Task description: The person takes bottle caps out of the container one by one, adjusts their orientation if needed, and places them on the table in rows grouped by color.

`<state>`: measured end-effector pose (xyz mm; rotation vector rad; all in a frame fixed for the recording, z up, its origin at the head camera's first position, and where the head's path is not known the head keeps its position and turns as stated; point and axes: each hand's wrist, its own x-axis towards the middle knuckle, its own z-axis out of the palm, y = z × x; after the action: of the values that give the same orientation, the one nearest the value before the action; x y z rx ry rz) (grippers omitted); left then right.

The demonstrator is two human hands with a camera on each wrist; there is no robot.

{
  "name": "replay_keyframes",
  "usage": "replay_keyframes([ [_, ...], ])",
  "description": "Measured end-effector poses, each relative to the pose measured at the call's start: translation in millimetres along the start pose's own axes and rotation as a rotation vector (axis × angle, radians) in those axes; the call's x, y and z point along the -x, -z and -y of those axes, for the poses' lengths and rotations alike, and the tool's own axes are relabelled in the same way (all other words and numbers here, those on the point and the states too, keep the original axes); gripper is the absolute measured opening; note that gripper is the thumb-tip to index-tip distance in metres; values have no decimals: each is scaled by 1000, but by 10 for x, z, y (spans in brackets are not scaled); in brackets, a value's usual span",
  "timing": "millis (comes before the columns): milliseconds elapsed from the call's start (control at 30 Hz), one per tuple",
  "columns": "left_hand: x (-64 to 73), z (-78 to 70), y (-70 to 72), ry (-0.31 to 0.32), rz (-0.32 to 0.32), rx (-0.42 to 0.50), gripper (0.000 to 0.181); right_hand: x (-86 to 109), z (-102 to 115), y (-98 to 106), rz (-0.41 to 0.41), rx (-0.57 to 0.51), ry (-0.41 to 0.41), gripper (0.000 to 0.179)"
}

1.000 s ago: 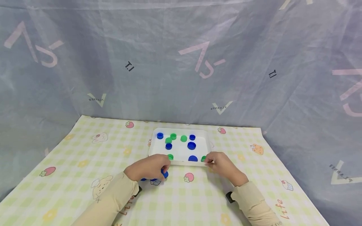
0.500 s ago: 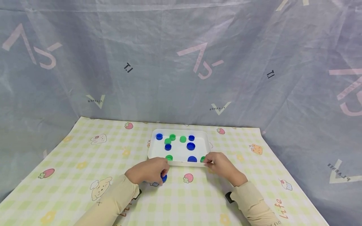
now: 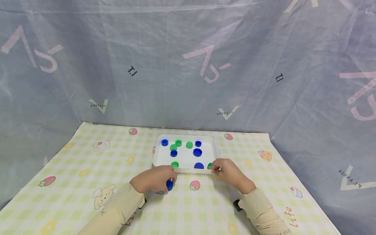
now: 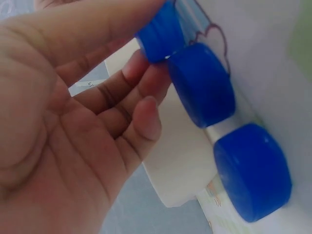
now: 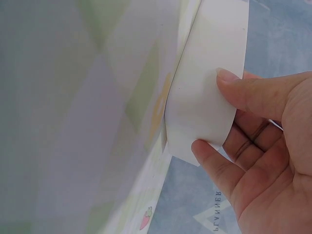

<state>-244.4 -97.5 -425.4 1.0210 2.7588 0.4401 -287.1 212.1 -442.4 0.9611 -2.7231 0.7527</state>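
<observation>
My left hand (image 3: pixel 154 179) is low over the cloth in front of the white tray (image 3: pixel 185 170), thumb and fingers around a blue bottle cap (image 3: pixel 169 185). In the left wrist view that blue cap (image 4: pixel 163 34) is partly covered by the thumb. Two more blue caps, a middle one (image 4: pixel 202 85) and a nearer one (image 4: pixel 253 170), stand in line with it on the cloth; the hand hides them from the head view. At the tray's front right corner, my right hand (image 3: pixel 232 174) pinches the tray wall (image 5: pixel 204 83) between thumb and fingers.
Inside the tray lie several blue and green caps, among them a large blue one (image 3: pixel 197 152) and a green one (image 3: pixel 189 145). A checked cloth (image 3: pixel 188 212) covers the table. Behind it hangs a grey curtain (image 3: pixel 164 81).
My left hand has lowered the blue cap slightly toward the cloth, and its fingers have spread a little around it. The right hand stays on the tray corner. The head view shifted slightly.
</observation>
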Motion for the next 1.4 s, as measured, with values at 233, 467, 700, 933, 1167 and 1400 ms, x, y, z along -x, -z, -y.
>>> replay_keyframes([
  [233,11,-5,1,-5,-12,10,29,-1,-22,-13,3,-3,-4,17],
  [467,8,13,-6,-31,-22,0,29,2,-30,-25,-1,5,-8,17],
  [700,11,-3,-10,-17,-2,5,30,11,-29,-33,-7,6,-1,17],
  [933,15,-19,22,5,-3,-9,30,9,-27,-22,-15,-1,8,19],
  [1167,56,-12,158,41,-32,17,27,15,-30,-24,-23,-2,0,20],
  [1400,52,37,465,53,-162,22,24,24,-30,-40,-26,-18,13,19],
])
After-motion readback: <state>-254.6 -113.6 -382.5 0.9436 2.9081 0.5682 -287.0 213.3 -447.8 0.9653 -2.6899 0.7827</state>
